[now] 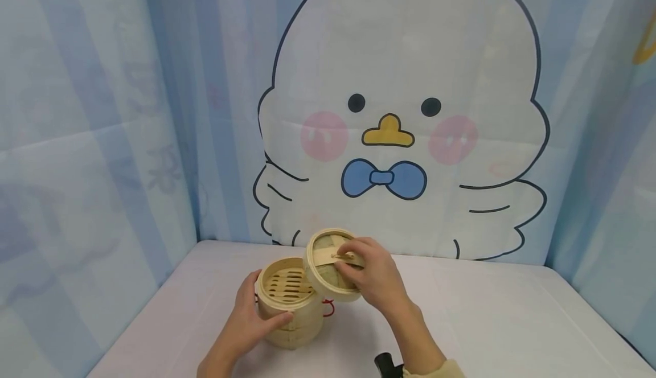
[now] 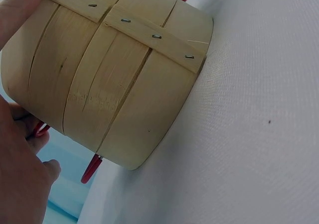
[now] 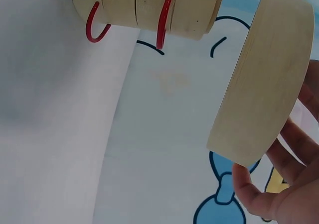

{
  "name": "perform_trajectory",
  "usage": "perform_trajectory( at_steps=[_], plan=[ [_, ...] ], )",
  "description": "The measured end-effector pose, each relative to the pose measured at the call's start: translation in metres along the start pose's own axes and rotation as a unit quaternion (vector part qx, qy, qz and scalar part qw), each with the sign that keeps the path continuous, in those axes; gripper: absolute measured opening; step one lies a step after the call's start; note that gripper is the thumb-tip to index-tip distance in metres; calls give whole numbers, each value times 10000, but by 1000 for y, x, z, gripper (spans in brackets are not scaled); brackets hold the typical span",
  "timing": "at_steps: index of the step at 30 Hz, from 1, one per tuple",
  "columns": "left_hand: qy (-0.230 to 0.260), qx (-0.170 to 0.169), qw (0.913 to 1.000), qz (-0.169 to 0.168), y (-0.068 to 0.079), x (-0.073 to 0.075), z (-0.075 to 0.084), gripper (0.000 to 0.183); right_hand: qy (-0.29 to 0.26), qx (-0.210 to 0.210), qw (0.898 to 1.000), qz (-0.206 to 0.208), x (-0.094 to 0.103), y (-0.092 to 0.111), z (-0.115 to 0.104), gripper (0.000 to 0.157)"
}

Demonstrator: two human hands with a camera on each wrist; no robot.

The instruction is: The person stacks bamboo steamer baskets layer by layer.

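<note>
A small stacked bamboo steamer stands on the white tabletop, its slatted floor showing through the open top. My left hand grips it from the left, thumb across the front and fingers around the far side. My right hand pinches the handle of the round woven steamer lid. That lid is tilted and held up over the right edge of the steamer. In the right wrist view a gap shows between the lid's side wall and the steamer.
Red loops stick out from the steamer's side. A black object shows at the bottom edge, near my right forearm. Behind the white table hangs a striped cloth backdrop with a cartoon bird; more cloth hangs at the sides.
</note>
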State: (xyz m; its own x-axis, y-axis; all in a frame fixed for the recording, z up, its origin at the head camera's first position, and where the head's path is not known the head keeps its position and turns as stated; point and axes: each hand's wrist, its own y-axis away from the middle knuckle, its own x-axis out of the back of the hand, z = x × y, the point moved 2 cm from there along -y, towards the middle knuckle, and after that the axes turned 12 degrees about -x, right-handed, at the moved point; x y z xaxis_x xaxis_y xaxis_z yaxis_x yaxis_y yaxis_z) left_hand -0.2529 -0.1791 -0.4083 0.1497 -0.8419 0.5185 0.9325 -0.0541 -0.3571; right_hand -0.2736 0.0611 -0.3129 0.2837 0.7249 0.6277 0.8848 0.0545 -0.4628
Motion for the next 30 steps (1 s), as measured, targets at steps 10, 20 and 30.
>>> perform_trajectory(
  at_steps=[10,20,30],
  plan=[
    [45,-20,10000,30,1,1,-2,112,68,71,9996,-279,-15,-3,-14,14],
    [128,-25,9999,22,1,1,-1,111,80,184,9987,-462,-23,-5,-25,13],
    [109,-175,9998,30,0,2,0,107,252,274,9975,-600,-33,-8,-37,13]
  ],
)
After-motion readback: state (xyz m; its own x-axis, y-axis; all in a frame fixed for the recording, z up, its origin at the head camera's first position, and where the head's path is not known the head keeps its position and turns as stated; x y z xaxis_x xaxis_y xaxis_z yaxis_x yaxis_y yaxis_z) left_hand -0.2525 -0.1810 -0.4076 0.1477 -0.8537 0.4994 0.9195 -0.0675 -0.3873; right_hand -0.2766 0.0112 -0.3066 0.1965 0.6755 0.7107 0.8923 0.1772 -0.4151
